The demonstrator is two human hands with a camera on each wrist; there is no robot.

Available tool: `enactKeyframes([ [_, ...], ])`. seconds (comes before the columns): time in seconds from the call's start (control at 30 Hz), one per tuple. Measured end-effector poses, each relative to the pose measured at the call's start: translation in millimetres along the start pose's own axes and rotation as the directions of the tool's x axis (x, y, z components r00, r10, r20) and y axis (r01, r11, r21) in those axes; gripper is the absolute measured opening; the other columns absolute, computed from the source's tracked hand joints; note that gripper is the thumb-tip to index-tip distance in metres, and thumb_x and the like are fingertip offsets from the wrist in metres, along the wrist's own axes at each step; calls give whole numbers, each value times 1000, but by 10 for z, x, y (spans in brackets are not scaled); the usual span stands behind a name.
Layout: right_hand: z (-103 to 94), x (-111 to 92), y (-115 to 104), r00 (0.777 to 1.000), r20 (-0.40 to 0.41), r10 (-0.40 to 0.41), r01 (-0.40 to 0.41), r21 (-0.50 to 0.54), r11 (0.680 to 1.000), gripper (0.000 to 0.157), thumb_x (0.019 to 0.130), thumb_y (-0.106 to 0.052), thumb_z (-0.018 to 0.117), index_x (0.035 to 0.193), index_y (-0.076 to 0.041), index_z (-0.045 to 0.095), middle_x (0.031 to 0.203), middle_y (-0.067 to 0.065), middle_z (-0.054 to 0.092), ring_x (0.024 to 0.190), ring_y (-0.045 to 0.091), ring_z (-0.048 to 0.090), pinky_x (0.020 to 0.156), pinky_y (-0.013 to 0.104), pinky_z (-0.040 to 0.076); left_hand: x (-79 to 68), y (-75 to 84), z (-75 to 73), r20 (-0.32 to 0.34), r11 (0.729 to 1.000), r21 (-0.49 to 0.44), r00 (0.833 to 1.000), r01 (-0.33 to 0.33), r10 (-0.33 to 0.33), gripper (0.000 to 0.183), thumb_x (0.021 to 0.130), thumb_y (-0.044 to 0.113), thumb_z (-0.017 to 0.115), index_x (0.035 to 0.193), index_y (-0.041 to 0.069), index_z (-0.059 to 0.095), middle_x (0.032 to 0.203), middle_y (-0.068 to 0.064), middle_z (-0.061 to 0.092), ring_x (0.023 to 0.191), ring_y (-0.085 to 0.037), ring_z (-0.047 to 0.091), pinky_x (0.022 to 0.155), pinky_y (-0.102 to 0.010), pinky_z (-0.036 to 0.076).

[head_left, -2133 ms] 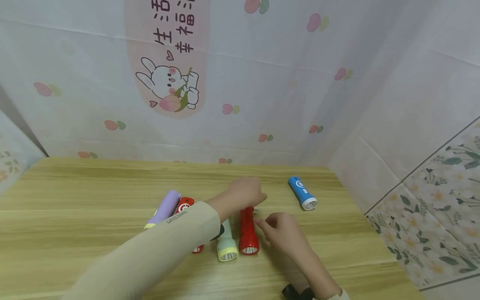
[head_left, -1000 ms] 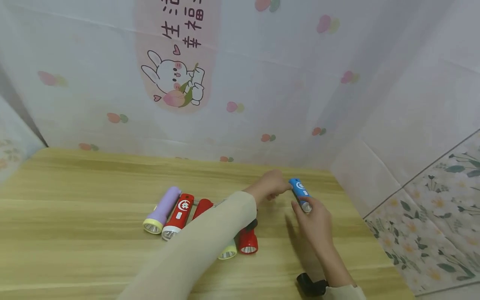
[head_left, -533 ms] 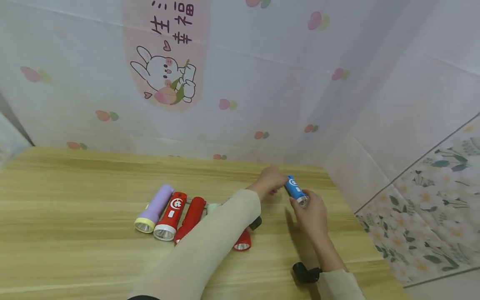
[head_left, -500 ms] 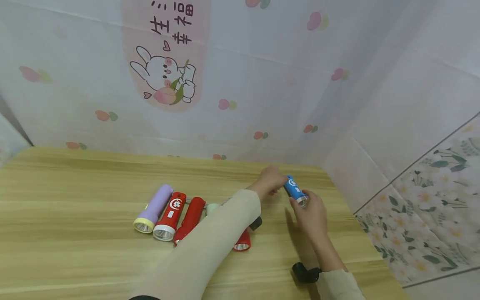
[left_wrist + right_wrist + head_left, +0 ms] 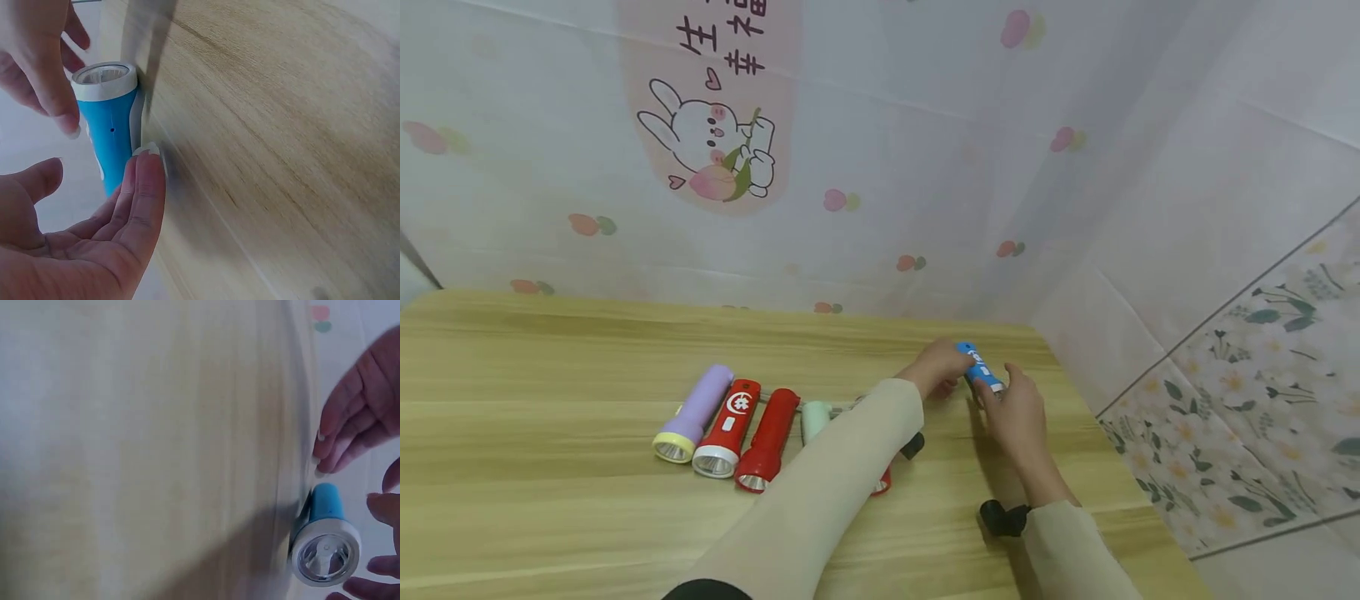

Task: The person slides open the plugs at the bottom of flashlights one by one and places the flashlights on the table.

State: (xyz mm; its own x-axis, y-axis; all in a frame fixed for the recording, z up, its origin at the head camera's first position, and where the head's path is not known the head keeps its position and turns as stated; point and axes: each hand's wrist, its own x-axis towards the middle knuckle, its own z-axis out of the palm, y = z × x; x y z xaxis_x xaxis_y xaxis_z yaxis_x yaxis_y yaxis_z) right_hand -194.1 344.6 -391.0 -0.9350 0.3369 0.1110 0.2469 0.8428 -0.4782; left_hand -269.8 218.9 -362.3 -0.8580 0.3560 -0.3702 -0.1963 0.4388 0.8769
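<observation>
A blue flashlight [image 5: 973, 360] with a white head ring lies on the wooden table at the far right in the head view. My left hand [image 5: 940, 363] is at its tail end; in the left wrist view, extended fingers [image 5: 142, 194] reach beside its blue body and the thumb stands apart. Around the lamp end is my right hand [image 5: 1021, 417], its thumb and fingers spread on either side. The right wrist view shows the lens end of the blue flashlight [image 5: 325, 553] with gaps to the right hand's fingers [image 5: 382, 565]. Whether the left fingertips touch it, I cannot tell.
Left of the hands lie a purple flashlight [image 5: 703, 408], a red one with a white ring [image 5: 730, 425], a plain red one [image 5: 772, 433] and a mint green one [image 5: 815, 419]. My left sleeve [image 5: 835, 475] partly covers another red flashlight [image 5: 883, 482]. A patterned curtain [image 5: 880, 167] hangs behind the table.
Both hands have moved right from the red flashlight beside the mint green one to the blue flashlight. Lately the right hand has shifted slightly farther up around its lamp end. The head view has shifted a little.
</observation>
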Motion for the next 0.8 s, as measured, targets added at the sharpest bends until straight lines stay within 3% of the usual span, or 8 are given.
enactKeyframes([
  [0.07,11,33,6,1000,3,7,-7,-6,1000,66,103,-35,56,149,10,38,139,37,51,123,52,56,102,63,49,-1,-14,0,-5,1000,-11,1000,2,-2,48,101,26,58,140,-2,53,113,-21,68,102,-35,71,88,-41,62],
  [0.27,30,81,43,999,21,29,-29,-7,1000,61,102,-30,57,142,15,45,135,37,56,118,49,61,97,58,53,29,-26,31,3,1000,8,1000,7,-7,43,100,26,59,132,-4,57,109,-22,71,91,-32,73,84,-39,62],
  [0.43,21,59,72,1000,17,9,-10,19,1000,50,102,-27,59,128,15,58,118,34,67,98,41,68,77,47,58,54,-12,98,-1,999,-3,999,32,-32,44,101,27,59,132,-4,58,110,-23,71,98,-35,74,87,-41,62],
  [0.57,16,25,93,1000,6,18,-18,39,999,45,101,-27,60,120,13,63,107,30,70,84,32,66,62,32,53,62,-11,131,8,998,-37,999,40,-40,45,99,27,63,131,-5,58,109,-23,71,98,-36,74,87,-42,63],
  [0.8,34,-51,78,998,31,57,-60,112,992,44,101,-29,60,119,11,66,101,26,73,74,23,65,56,24,48,85,-40,136,40,996,-73,998,53,-50,45,100,25,61,130,-7,57,112,-26,70,99,-37,74,88,-42,63],
])
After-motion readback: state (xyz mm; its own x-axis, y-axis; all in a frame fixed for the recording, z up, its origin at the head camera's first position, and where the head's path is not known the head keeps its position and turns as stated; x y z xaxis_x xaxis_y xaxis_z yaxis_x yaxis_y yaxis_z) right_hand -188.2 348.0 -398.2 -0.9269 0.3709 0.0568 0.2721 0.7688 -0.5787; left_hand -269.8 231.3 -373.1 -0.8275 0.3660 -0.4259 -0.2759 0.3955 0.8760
